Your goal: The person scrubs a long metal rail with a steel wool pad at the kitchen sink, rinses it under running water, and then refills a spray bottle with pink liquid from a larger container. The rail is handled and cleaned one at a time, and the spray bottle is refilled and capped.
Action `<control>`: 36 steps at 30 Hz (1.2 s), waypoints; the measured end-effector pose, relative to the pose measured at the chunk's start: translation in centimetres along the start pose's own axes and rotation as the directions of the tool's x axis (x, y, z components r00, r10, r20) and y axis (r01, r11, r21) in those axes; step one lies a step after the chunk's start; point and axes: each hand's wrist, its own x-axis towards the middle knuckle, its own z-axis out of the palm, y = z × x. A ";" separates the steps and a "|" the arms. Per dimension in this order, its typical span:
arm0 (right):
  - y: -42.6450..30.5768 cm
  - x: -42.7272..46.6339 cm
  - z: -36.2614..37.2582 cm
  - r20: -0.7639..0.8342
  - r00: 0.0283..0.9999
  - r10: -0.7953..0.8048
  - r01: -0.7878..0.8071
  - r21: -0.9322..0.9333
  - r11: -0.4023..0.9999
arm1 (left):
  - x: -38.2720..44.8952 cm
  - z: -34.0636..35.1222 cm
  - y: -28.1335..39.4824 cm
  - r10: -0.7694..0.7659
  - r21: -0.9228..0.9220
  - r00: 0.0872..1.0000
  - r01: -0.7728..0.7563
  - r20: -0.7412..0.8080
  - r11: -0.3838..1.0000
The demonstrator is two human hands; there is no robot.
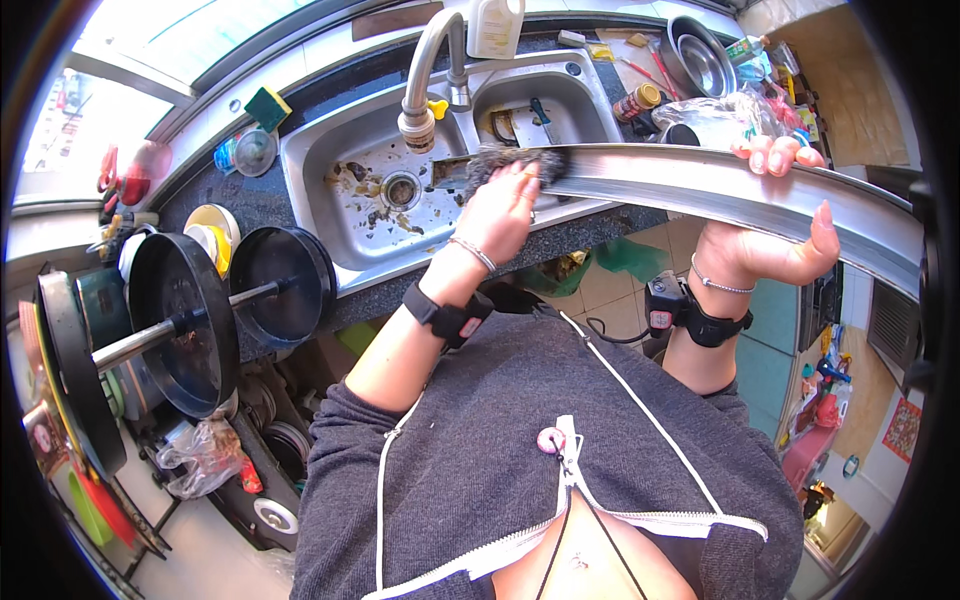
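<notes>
My left hand (501, 214) presses a dark steel-wool-like scrubber (517, 166) onto the inside of a long, shallow metal trough (660, 174) near its left end. That end hangs above the double-bowl stainless steel sink (352, 259) and has brown grime on it. From beneath, my right hand (780, 217) supports the trough further right, its fingers curled over the far edge and its thumb at the near side. Brown scraps lie around the drain (400, 190) in the left bowl. In the right bowl are a dark-handled tool (540, 111) and a brown-stained item (504, 127).
A curved faucet (417, 82) stands behind the sink. A sponge (268, 109) and a plastic cup (255, 152) sit left of it. Black round pans (184, 322) are at the left. Metal bowls (701, 60), a brown-capped jar (637, 102) and plastic bags (720, 114) crowd the right counter.
</notes>
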 end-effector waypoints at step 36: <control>-4.9 0.7 -2.5 -0.011 0.996 0.091 -0.092 -0.075 0.993 | 0.5 6.3 -18.4 -0.264 0.127 0.955 0.281 -0.134 0.951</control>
